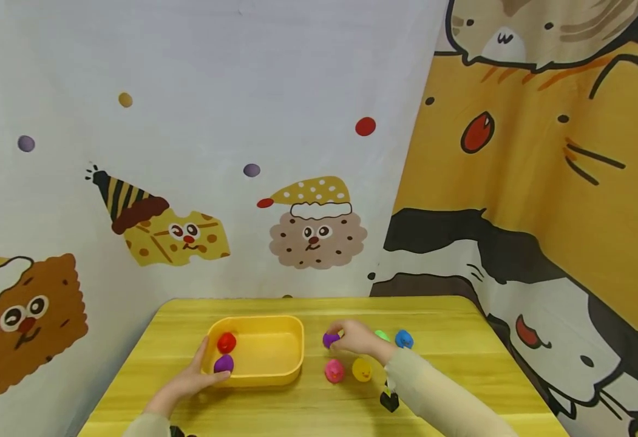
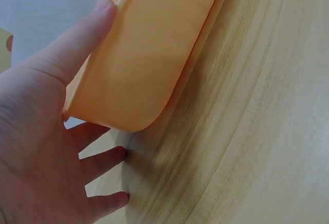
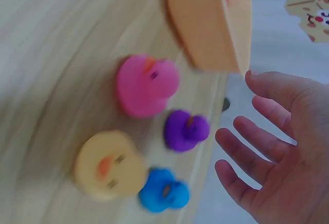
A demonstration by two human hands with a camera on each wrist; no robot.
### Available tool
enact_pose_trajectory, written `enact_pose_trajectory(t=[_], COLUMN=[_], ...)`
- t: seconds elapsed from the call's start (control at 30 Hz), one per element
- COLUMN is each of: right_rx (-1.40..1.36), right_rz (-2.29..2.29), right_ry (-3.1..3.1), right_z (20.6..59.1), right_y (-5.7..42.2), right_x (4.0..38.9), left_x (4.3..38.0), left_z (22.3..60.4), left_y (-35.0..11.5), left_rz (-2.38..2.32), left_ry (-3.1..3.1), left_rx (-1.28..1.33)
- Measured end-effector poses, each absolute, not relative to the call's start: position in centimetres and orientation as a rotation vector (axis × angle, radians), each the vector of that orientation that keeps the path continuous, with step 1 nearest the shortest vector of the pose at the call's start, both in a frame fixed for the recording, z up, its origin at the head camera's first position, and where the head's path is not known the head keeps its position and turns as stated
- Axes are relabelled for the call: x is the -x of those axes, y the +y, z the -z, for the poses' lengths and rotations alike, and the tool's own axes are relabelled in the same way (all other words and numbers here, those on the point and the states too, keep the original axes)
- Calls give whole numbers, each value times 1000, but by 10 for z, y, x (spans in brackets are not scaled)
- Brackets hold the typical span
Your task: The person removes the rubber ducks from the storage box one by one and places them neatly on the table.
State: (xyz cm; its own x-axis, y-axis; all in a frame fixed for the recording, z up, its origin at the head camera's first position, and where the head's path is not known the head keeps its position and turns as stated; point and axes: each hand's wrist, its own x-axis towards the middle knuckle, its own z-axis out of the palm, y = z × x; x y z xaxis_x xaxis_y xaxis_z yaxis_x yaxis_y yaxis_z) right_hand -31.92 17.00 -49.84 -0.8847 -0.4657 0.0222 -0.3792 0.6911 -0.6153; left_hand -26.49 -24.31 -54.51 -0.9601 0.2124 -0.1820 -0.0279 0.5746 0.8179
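My left hand rests at the near left corner of a yellow-orange plastic box. In the left wrist view its thumb lies along the rim, with the other fingers spread beside the box's end. A red duck and a purple duck are inside. My right hand is by another purple duck on the table. The right wrist view shows its fingers extended and apart from that duck. Nearby sit a pink duck, yellow duck, blue duck and partly hidden green duck.
The wooden table has rounded far corners. Behind it hangs a pale cloth printed with cartoon snacks, and a cartoon animal cloth hangs at the right. A black object is at my right wrist.
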Motion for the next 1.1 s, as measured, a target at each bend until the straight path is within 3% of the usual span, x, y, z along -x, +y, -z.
enact_pose_trajectory(t=[0.63, 1.1], right_rx=[883, 1028], right_rz=[979, 837], right_ry=[2636, 2510], right_z=[478, 477], right_y=[61, 0], right_x=[358, 355], left_x=[265, 266], left_z=[540, 541], left_y=[-246, -242], left_rz=[-1318, -1354], left_ry=[2549, 2542], left_rx=[-98, -88])
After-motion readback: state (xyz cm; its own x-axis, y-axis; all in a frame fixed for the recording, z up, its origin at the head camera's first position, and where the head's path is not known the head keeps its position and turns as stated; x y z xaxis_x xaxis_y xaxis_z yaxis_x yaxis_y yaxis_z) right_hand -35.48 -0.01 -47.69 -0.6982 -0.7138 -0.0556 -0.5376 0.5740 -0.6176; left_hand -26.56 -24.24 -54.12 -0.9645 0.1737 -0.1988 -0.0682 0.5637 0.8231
